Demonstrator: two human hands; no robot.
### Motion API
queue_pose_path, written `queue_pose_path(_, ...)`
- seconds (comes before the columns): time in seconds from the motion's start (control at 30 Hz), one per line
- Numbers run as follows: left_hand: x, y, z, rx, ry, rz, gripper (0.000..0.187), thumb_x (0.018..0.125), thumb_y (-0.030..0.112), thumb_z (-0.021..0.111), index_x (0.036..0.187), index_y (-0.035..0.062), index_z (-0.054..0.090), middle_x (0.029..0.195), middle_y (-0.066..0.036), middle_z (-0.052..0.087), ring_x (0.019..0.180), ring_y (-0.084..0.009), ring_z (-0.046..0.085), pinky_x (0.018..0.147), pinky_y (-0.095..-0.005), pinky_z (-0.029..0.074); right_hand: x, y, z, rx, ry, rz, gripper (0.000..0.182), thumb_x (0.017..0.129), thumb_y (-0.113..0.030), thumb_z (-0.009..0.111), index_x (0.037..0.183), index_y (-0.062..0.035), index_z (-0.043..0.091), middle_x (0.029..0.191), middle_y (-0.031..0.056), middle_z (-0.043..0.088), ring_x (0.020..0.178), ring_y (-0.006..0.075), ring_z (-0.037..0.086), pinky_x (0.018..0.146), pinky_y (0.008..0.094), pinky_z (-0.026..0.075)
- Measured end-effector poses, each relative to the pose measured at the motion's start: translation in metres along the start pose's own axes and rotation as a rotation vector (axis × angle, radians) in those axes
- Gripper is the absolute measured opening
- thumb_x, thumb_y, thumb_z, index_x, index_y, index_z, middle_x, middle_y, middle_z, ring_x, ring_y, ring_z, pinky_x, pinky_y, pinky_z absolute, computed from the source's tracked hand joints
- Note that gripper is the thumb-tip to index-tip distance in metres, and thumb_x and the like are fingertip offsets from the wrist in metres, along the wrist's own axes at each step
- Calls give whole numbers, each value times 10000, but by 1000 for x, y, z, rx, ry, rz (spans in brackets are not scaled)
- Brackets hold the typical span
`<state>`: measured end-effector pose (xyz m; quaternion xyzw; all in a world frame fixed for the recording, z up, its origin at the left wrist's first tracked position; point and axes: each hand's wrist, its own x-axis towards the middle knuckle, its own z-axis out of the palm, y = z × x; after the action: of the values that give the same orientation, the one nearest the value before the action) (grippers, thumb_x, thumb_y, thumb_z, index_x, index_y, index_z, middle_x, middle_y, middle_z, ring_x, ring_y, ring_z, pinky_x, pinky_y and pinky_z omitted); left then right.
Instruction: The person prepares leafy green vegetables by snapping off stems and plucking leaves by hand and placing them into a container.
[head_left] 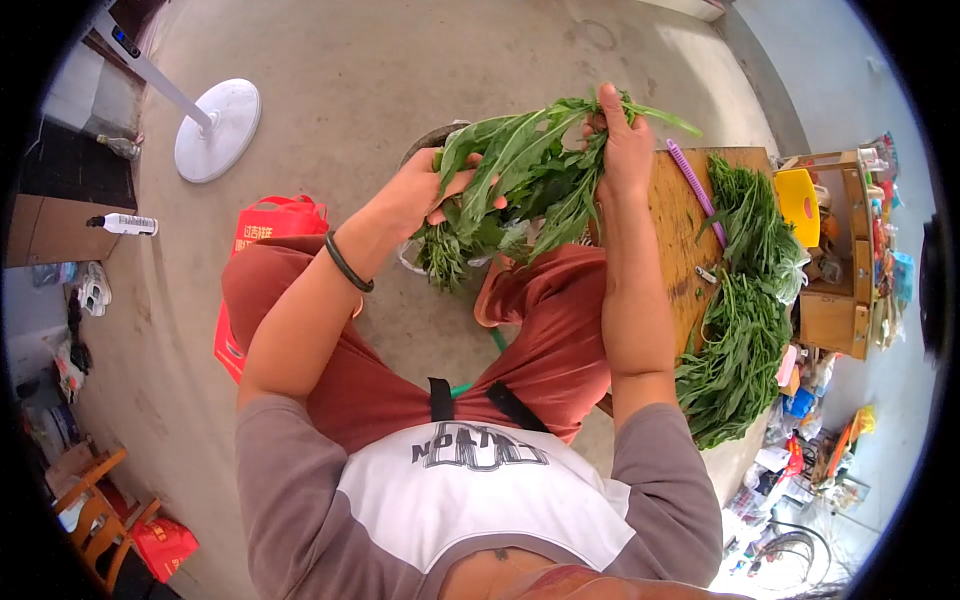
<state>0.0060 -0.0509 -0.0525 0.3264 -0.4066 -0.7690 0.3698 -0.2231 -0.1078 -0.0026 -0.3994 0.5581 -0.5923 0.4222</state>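
Long leafy green stems stretch between my two hands above my knees. My left hand is closed around the leaves at one end, with some fingers hidden under them. At the other end my right hand grips the stems, thumb pointing up. More leaves hang below my left hand, over a container that is mostly hidden. To the right, a wooden table bears piles of the same greens and a purple strip-like tool.
A red bag stands beside my left leg. Farther left are a white round stand base and a white bottle. A wooden shelf with a yellow container stands beyond the table, near assorted clutter.
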Motion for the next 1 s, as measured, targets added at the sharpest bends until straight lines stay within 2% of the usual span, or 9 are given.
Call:
queue_pose_path(0.2, -3, 6, -1, 54, -24, -33, 242, 920, 212, 611, 1101, 50, 609, 875, -83, 706, 591, -47, 598, 353, -178, 275, 2, 1, -1, -5, 22, -56, 380, 824, -383, 745, 883, -53, 567, 697, 25, 545, 580, 120, 535, 505, 249, 429)
queue_pose_path(0.4, -5, 8, 0, 48, -13, -18, 252, 919, 241, 596, 1079, 51, 634, 893, -71, 704, 510, -31, 493, 370, -179, 279, 5, -2, -6, -12, 39, -35, 365, 845, -368, 729, 899, -41, 577, 735, 23, 556, 609, 110, 521, 537, 248, 419)
queue_pose_path(0.47, -3, 6, 1, 95, 163, -47, 257, 927, 249, 573, 1074, 48, 636, 892, -61, 702, 529, -26, 484, 381, -188, 281, 5, -3, -9, -35, 39, -24, 383, 866, -365, 709, 956, -12, 591, 797, 21, 576, 681, 104, 517, 593, 254, 421)
queue_pose_path(0.5, -2, 5, 1, 118, 250, -61, 261, 931, 252, 562, 1072, 46, 637, 892, -56, 701, 538, -24, 480, 386, -192, 281, 6, -3, -9, -51, 48, -53, 379, 869, -367, 706, 943, -13, 592, 790, 20, 576, 679, 103, 515, 595, 256, 419)
queue_pose_path(0.6, -2, 6, -2, 52, 213, 13, 267, 941, 258, 527, 1042, 41, 644, 872, -39, 690, 586, -27, 500, 398, -200, 281, 8, -3, -9, -96, 68, -126, 367, 873, -369, 700, 898, -18, 594, 765, 13, 568, 673, 98, 503, 601, 261, 411)
queue_pose_path(0.7, -5, 12, -3, 50, 201, -74, 264, 945, 256, 513, 1020, 40, 646, 859, -31, 678, 612, -38, 509, 403, -195, 285, 9, -4, -11, -142, 72, -168, 359, 876, -362, 698, 843, -20, 593, 737, 0, 550, 671, 93, 477, 609, 262, 400)
queue_pose_path(0.9, -7, 15, -1, -36, 129, -48, 218, 900, 259, 583, 961, 57, 639, 829, -24, 672, 602, -48, 518, 403, -192, 292, 16, 4, -17, -224, 80, -243, 378, 875, -368, 698, 810, -12, 588, 732, -9, 533, 678, 94, 430, 613, 260, 380)
queue_pose_path(1.0, -5, 11, -1, 43, 183, -36, 200, 863, 248, 634, 945, 65, 639, 831, -22, 673, 610, -44, 525, 406, -189, 291, 16, 4, -17, -232, 86, -251, 387, 872, -374, 700, 816, -7, 592, 736, -4, 538, 685, 96, 431, 619, 261, 382)
